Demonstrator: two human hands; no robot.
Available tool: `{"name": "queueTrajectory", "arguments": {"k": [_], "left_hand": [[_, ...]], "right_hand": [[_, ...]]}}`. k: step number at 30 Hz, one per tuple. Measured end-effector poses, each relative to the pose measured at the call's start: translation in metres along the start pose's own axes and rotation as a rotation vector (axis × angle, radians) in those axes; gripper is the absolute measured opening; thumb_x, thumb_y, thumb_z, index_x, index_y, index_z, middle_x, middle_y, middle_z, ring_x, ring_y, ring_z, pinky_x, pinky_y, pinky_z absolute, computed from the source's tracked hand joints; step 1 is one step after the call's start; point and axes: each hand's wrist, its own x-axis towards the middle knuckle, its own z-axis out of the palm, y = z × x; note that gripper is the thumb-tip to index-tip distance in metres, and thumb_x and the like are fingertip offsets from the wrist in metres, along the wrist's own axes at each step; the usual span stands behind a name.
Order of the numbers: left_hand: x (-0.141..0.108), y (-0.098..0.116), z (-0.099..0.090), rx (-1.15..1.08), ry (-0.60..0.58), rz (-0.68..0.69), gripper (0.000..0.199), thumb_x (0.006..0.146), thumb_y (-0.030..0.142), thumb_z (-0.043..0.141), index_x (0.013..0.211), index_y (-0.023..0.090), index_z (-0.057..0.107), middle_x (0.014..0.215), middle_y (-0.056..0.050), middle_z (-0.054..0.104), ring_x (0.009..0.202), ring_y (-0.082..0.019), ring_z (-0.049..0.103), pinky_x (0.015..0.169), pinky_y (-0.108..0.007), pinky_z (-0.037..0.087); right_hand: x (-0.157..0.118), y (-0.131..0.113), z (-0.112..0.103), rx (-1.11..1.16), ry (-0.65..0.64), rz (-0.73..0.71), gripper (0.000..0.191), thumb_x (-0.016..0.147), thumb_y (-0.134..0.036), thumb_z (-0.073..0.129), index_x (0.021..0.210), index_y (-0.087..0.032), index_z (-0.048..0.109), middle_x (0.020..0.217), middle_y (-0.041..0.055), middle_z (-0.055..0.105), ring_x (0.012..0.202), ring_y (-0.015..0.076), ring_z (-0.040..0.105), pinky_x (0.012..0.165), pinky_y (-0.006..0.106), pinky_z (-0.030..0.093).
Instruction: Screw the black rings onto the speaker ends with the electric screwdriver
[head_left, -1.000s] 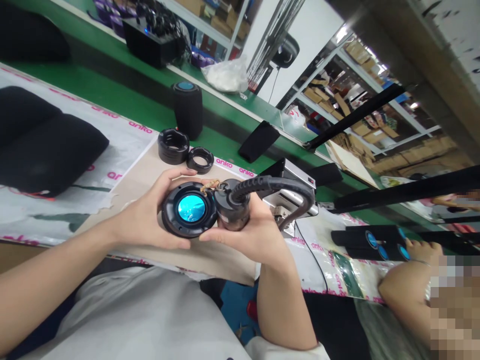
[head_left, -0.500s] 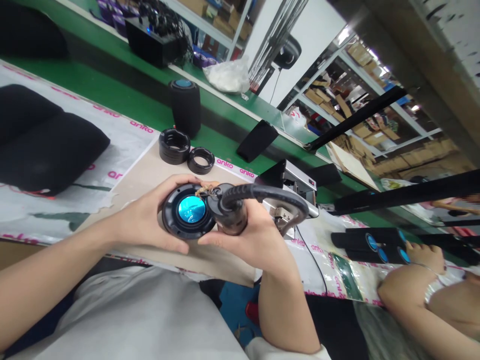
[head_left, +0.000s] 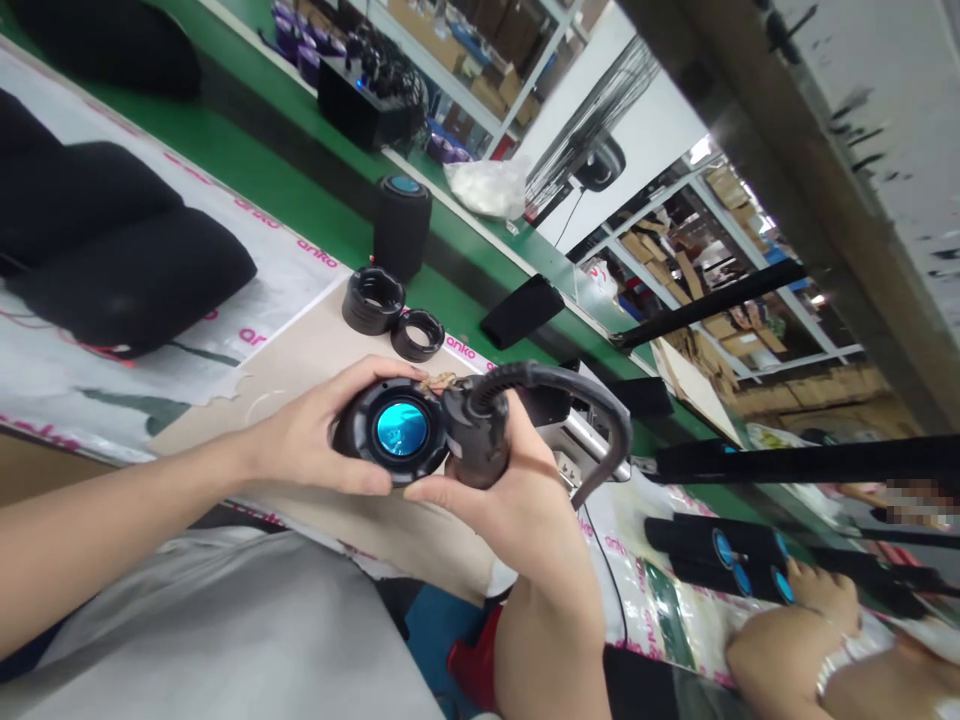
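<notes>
Left hand clamps a black speaker disc — right hand a corded tool against it; two rings lie unfitted.

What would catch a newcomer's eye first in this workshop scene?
The glossy blue centre of a round black disc, held by the left hand, stands out mid-view. Touching it, the right hand grips a black nozzle on a ribbed hose. Farther up, a blue-topped black cylinder stands on the green bench.
</notes>
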Motion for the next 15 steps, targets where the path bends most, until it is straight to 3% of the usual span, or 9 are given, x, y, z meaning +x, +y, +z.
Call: {"name": "queueTrajectory", "arguments": {"k": [6,11,15], "left_hand": [[-0.003,-0.005,0.005,-0.047,0.001,0.086,0.083,0.078,0.050,0.098,0.148,0.029,0.057,0.148,-0.013,0.068,0.136,-0.037,0.069,0.115,-0.048,0.058],[-0.011,-0.014,0.002,0.047,-0.008,0.116,0.120,0.062,0.059,0.106,0.161,0.034,0.043,0.160,-0.014,0.056,0.148,-0.039,0.060,0.123,-0.049,0.053],[-0.012,-0.011,-0.002,0.102,-0.064,0.028,0.125,0.059,0.053,0.108,0.162,0.032,0.040,0.162,-0.016,0.054,0.146,-0.040,0.061,0.123,-0.051,0.053]], "right_hand": [[-0.004,0.013,0.002,0.056,0.020,-0.037,0.074,0.073,-0.030,0.104,0.135,-0.031,0.065,0.135,0.0039,0.073,0.129,0.0297,0.070,0.117,0.049,0.061],[-0.009,0.014,0.004,0.084,-0.001,-0.164,0.073,0.077,-0.023,0.102,0.140,-0.037,0.067,0.140,-0.0015,0.070,0.138,0.0230,0.066,0.124,0.036,0.057],[-0.011,0.014,0.003,0.097,-0.013,-0.167,0.075,0.079,-0.019,0.100,0.144,-0.036,0.067,0.144,-0.0006,0.068,0.141,0.0218,0.065,0.123,0.032,0.058]]}}
